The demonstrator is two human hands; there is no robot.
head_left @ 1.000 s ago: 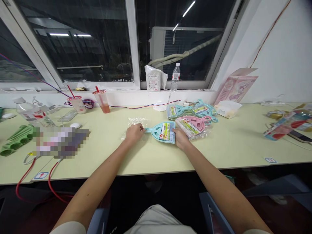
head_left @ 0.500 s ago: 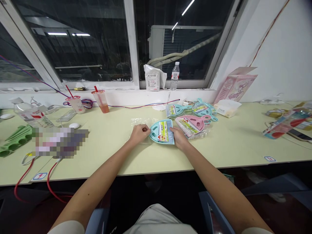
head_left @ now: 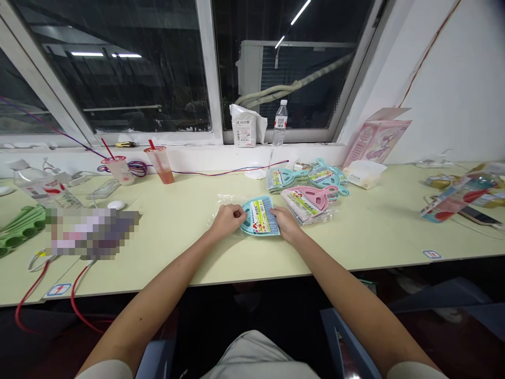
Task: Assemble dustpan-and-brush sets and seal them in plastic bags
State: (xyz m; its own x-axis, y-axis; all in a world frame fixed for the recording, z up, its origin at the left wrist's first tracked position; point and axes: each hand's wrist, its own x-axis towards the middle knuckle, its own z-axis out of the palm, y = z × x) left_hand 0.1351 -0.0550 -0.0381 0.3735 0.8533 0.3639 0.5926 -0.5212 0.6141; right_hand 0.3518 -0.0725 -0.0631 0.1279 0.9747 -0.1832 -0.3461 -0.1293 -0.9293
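Observation:
A small blue dustpan and brush set [head_left: 259, 216], with a printed label across its middle, is held just above the table between my hands. My left hand [head_left: 229, 220] is closed at its narrow left end, covering the handle. Clear plastic bag film [head_left: 225, 199] shows behind and around those fingers; whether they pinch the film too cannot be made out. On the wide bristle end, my right hand [head_left: 287, 223] grips the right edge, thumb on top. Just beyond that hand lie pink dustpan sets [head_left: 310, 202] in clear wrapping and several blue dustpan sets [head_left: 286, 179].
Behind stand two drink cups [head_left: 161, 166] with red straws and, on the sill, a water bottle [head_left: 280, 123]. A tissue pack [head_left: 365, 174] and pink box [head_left: 379, 137] sit at back right. Green tubes [head_left: 23, 226] and red cables [head_left: 77, 292] are at left.
The view has shifted slightly. The dustpan set has turned and tilted a little in my hands, and my left fingers now overlap its left end more.

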